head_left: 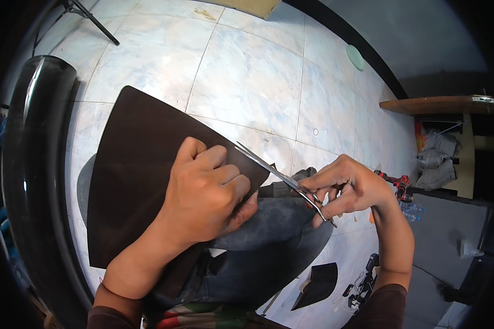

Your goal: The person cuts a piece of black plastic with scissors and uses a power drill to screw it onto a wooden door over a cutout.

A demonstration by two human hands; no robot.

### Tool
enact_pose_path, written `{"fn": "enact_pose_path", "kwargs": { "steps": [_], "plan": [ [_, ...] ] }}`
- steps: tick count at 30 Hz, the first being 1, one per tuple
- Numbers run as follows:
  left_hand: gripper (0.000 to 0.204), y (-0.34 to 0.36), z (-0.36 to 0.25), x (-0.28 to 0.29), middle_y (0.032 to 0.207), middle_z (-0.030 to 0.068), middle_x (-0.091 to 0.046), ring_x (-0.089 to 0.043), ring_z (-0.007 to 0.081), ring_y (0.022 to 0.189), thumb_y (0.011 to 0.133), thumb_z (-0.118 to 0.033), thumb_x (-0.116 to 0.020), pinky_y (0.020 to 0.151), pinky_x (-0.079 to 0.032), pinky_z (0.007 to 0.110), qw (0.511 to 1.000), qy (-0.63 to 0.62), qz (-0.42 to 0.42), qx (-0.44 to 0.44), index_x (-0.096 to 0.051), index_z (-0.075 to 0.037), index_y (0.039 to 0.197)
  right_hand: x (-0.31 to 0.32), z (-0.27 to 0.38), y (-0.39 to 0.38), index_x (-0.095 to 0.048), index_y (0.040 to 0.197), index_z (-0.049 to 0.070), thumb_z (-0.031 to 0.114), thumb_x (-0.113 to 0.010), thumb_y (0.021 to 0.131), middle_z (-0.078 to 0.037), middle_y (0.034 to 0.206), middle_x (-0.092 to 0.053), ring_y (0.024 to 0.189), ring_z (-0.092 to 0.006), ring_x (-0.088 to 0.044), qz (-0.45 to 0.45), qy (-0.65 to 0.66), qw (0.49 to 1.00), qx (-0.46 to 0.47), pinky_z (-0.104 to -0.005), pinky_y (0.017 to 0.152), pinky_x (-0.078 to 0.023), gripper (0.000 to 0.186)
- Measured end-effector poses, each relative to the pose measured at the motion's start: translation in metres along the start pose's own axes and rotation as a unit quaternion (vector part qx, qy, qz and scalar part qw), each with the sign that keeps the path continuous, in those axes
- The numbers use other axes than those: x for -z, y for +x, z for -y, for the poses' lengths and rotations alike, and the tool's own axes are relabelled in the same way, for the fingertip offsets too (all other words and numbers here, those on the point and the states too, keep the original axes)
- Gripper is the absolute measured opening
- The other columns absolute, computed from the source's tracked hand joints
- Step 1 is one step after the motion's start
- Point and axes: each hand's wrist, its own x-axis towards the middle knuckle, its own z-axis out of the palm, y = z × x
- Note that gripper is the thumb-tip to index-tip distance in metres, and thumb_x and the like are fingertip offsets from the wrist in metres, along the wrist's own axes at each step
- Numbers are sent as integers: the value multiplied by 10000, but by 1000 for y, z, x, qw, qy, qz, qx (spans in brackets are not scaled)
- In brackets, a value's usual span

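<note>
A large dark brown sheet, thin and with a rounded far corner, lies across my lap. My left hand is closed on it near its right edge, with the knuckles up and the thumb to the right. In my right hand are metal scissors, with the fingers at the handle loops. The scissors' blades point up and left along the sheet's right edge, their tips slightly parted. Whether the sheet lies between the blades is hard to see.
At the left stands a glossy black cylinder. Beyond my lap are pale floor tiles and a light green disc by the wall. A red and black power tool, clear bottles and a dark cut piece lie at the right.
</note>
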Motion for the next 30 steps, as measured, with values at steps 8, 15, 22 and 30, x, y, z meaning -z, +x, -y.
{"fn": "enact_pose_path", "kwargs": {
  "steps": [8,15,22,30],
  "plan": [
    [282,-3,0,-8,600,-1,-496,-499,211,661,660,-124,-870,687,-376,387,999,-13,5,-28,-592,-134,613,-3,9,5,-792,1329,-17,56,-1038,667,-80,905,-819,664,-74,-705,0,-4,1000,15,-226,568,-523,710],
    [272,-5,-3,-10,590,-12,-508,-491,209,654,630,-118,-882,676,-374,384,999,1,17,-27,-610,-134,624,-2,21,14,-794,1329,-11,114,-1049,666,-48,842,-775,627,-70,-668,18,-23,999,36,-227,550,-499,722],
    [282,-5,-3,-10,589,-13,-505,-489,207,652,630,-119,-880,677,-375,383,999,-11,24,-25,-599,-136,612,-4,22,6,-793,1336,-2,87,-1029,698,-39,847,-789,646,-62,-674,1,-23,1000,21,-237,556,-492,686],
    [272,-4,-3,-9,588,-3,-484,-483,210,659,648,-131,-872,690,-373,387,999,-11,28,-24,-602,-129,615,-4,9,7,-770,1330,-60,16,-967,759,-78,900,-815,718,-95,-740,-35,37,999,10,-235,611,-564,609]
  ]
}}
